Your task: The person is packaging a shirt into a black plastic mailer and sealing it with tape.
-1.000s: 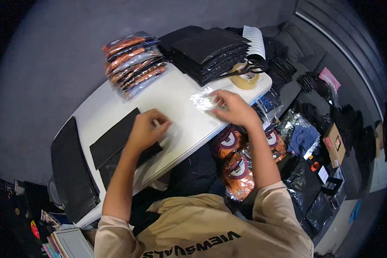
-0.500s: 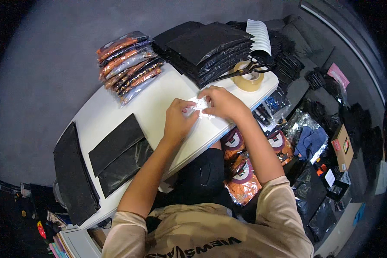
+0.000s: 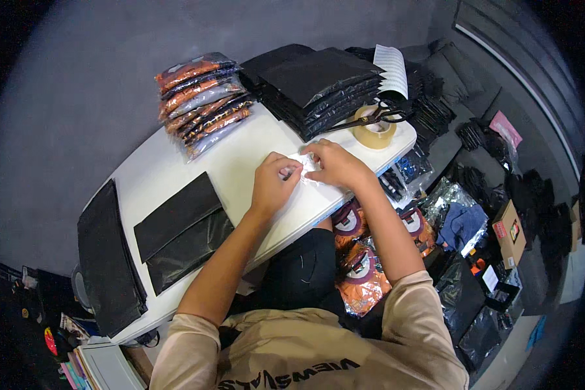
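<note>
A small, shiny, whitish piece of crinkled film [image 3: 311,167] lies on the white table [image 3: 240,153] between my hands. My left hand [image 3: 274,182] is closed at the film's left side, thumb against curled fingers; what the fingertips pinch is partly hidden. Over the film's right side, my right hand [image 3: 337,164] has thumb and fingers bent but apart, the tips at the film. Left of them lies a flat black plastic bag [image 3: 182,227] with a folded flap. Beyond my right hand sit a roll of clear tape [image 3: 375,138] and black scissors [image 3: 377,116] resting across it.
Packed orange and dark clothing bags [image 3: 205,104] are stacked at the back. Beside them rises a pile of black bags [image 3: 325,78] with a white label sheet [image 3: 390,68]. More black bags [image 3: 110,253] lie far left. Orange packages [image 3: 364,279] and a cardboard box [image 3: 509,234] lie below the table's right edge.
The view has shifted slightly. My left fingers have drawn closer together, and the right hand's fingers look a little more spread over the film.
</note>
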A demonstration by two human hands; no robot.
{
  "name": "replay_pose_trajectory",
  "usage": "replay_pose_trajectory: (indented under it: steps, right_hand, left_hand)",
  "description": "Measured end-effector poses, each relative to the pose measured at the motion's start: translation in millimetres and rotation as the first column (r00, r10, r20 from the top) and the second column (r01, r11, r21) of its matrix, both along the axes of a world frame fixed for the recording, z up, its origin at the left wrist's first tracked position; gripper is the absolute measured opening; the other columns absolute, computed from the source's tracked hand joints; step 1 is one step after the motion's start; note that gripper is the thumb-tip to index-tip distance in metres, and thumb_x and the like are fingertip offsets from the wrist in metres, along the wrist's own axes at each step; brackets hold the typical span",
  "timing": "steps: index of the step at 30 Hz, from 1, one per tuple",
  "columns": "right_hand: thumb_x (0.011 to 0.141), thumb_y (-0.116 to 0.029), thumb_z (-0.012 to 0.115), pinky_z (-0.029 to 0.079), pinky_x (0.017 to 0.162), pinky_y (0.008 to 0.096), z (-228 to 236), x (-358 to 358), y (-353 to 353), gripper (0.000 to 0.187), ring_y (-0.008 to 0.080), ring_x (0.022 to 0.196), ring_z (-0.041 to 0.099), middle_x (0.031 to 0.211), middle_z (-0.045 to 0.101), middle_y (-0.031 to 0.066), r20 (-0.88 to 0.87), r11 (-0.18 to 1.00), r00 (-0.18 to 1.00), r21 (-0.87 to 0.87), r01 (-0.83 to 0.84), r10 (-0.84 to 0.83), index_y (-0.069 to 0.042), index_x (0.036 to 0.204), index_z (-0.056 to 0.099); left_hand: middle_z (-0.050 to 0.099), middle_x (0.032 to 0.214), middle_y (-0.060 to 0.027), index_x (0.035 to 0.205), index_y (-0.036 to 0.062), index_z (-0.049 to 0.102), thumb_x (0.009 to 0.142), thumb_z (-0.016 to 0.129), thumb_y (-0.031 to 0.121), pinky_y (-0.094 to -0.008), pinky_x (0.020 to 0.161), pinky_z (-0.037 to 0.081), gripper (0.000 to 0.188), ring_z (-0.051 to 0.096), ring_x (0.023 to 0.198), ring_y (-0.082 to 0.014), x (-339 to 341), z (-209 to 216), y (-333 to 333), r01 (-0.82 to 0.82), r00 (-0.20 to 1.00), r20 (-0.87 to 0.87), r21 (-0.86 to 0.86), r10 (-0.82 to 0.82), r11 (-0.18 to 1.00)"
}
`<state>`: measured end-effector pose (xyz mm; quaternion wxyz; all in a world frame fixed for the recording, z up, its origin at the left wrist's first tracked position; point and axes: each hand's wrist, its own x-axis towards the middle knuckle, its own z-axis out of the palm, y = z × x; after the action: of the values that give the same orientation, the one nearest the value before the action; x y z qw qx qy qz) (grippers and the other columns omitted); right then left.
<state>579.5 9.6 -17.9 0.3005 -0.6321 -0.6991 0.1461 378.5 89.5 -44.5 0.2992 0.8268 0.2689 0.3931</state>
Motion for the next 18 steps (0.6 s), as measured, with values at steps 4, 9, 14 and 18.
replay_pose_trajectory:
  steps: [4,9,14,18]
  right_hand:
    - [0.083,-0.021,0.088,0.058,0.088,0.0414,11.3,-3.8,-8.3,0.063,0.0328,0.099,0.071,0.114,0.069,0.0209,0.108,1.000,0.994,-0.026,-0.016,0.018,-0.007,0.139,0.065]
    - [0.089,-0.020,0.084,0.054,0.082,0.0294,51.7,-34.1,-11.4,0.060,0.0158,0.091,0.064,0.109,0.067,0.0096,-0.069,0.981,0.985,-0.103,-0.164,0.158,-0.008,0.144,0.063]
    - [0.110,-0.030,0.060,0.052,0.079,0.0261,50.4,-118.9,20.9,0.040,0.0087,0.089,0.062,0.110,0.069,0.0021,-0.710,0.861,0.608,-0.004,-0.509,0.356,-0.009,0.144,0.063]
    - [0.116,-0.039,0.047,0.053,0.081,0.0261,41.0,-191.7,74.1,0.044,0.0097,0.092,0.064,0.110,0.069,0.0040,-0.790,0.827,0.521,-0.031,-0.561,0.324,-0.005,0.138,0.064]
  left_hand:
    - [0.075,0.090,-0.0078,0.103,0.0016,0.080,0.094,0.079,0.008,-0.0298,0.072,0.056,0.011,0.069,0.078,-0.0137,-19.8,16.5,-1.6,0.104,0.984,0.166,-0.279,-0.059,0.955]
    - [0.079,0.092,-0.0135,0.108,-0.0038,0.077,0.099,0.075,0.004,-0.0290,0.074,0.061,0.012,0.075,0.081,-0.0168,-88.1,71.3,8.7,0.329,0.919,0.355,-0.443,-0.174,0.834]
    - [0.080,0.096,-0.0148,0.104,-0.0050,0.077,0.096,0.078,0.002,-0.0315,0.079,0.062,0.011,0.076,0.085,-0.0185,-192.6,100.1,30.5,0.274,0.948,0.266,-0.399,-0.175,0.875]
    - [0.080,0.096,-0.0133,0.100,-0.0056,0.078,0.094,0.080,0.002,-0.0324,0.082,0.063,0.010,0.077,0.085,-0.0190,-259.7,108.4,42.9,0.170,0.984,0.125,-0.415,-0.129,0.894]
